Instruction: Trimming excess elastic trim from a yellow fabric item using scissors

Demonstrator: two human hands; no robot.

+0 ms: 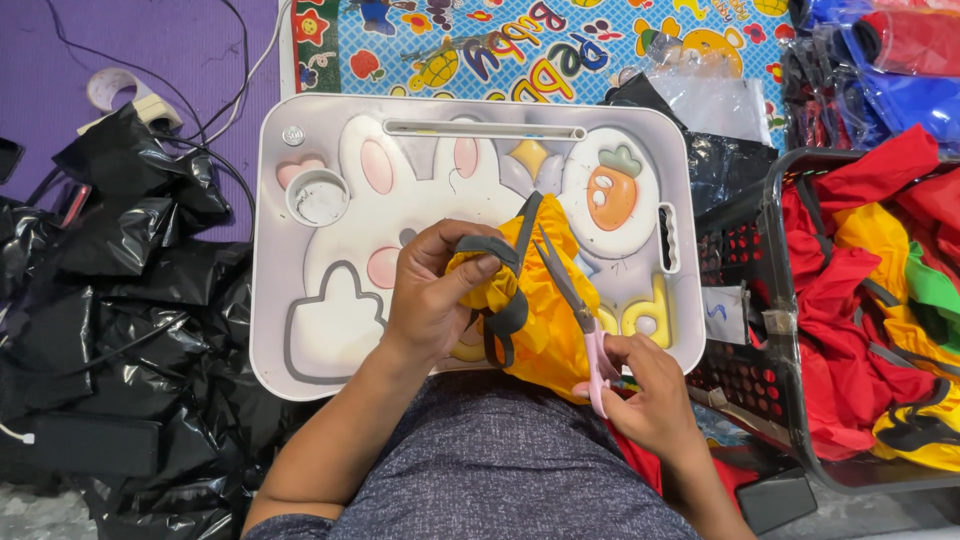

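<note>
Gripping a bunched yellow cloth (545,320) with grey strap, the left hand (432,300) holds it over the table (300,200), near centre. Right hand (655,400) is closed on pink scissors (580,315); blades run far-left from that grip, tips at the strap, just right of the left fingers. Basket (770,330) of cloth stands right

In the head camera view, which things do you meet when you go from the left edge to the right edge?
Black plastic bags → white lap tray with a rabbit picture → left hand gripping the yellow fabric → pink-handled scissors in the right hand → black basket → red and yellow fabric pieces.
</note>
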